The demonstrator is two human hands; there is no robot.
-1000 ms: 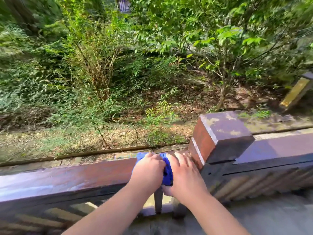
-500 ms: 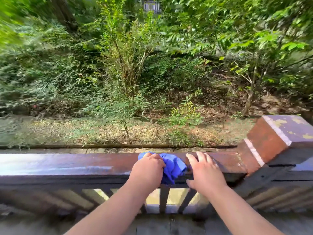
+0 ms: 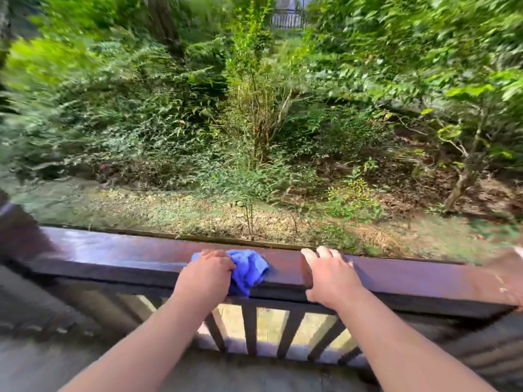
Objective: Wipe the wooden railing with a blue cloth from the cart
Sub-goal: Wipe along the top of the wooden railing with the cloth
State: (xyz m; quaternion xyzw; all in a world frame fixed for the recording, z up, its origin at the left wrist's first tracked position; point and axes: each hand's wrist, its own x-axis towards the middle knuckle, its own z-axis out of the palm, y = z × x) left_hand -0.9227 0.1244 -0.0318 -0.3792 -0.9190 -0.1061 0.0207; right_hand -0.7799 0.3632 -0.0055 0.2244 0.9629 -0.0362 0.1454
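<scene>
A dark reddish-brown wooden railing (image 3: 127, 256) runs across the lower part of the view. A crumpled blue cloth (image 3: 249, 270) lies on its top and hangs a little over the near edge. My left hand (image 3: 205, 274) is closed on the cloth's left side and presses it onto the rail. My right hand (image 3: 329, 274) rests flat on the rail to the right of the cloth, fingers spread, a short gap away from it. The cart is out of view.
Dark balusters (image 3: 250, 329) stand under the rail. A thick post (image 3: 17, 236) rises at the far left. Beyond the railing lie a leaf-strewn strip of ground (image 3: 198, 210) and dense green bushes (image 3: 254, 108). A grey floor (image 3: 56, 363) is beneath me.
My left hand has slid the cloth leftward along the rail, away from the square post cap, which has left the view. My right hand has come off the cloth and rests apart from it.
</scene>
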